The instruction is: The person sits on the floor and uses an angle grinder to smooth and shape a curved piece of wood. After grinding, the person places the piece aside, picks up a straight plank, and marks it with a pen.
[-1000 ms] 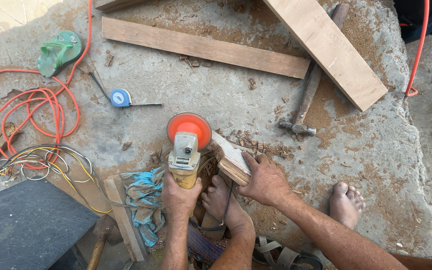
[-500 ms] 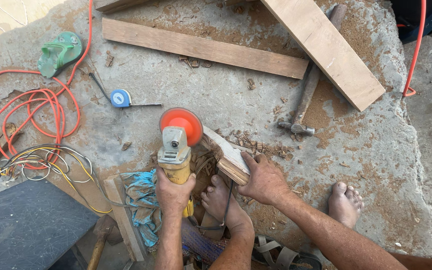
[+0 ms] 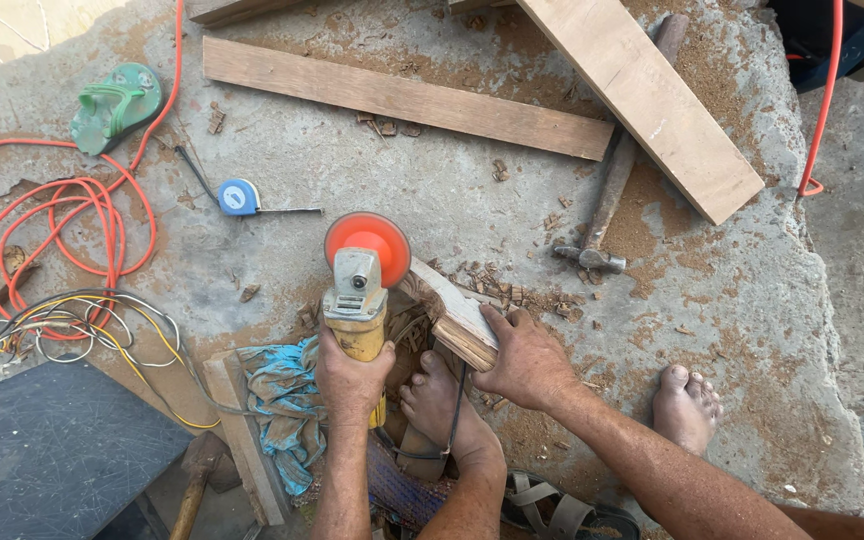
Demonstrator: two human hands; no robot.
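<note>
My left hand (image 3: 350,373) grips the yellow body of an angle grinder (image 3: 357,300), whose orange disc (image 3: 367,242) points away from me. The disc sits at the far end of a small wooden block (image 3: 449,311) lying on the concrete floor. My right hand (image 3: 525,358) holds that block down from its right side. A bare foot (image 3: 440,398) rests between my two hands, just under the block.
Two long planks (image 3: 407,98) (image 3: 642,95) lie ahead, with a hammer (image 3: 604,215) beside them. A blue tape measure (image 3: 240,196), a green sandal (image 3: 117,103), orange cable (image 3: 62,215), coiled wires (image 3: 47,325), a dark board (image 3: 47,450), a blue rag (image 3: 282,400) and another bare foot (image 3: 687,405) surround me.
The grinder has shifted left and slightly away, its disc moving along the far end of the block. My right hand stays on the block.
</note>
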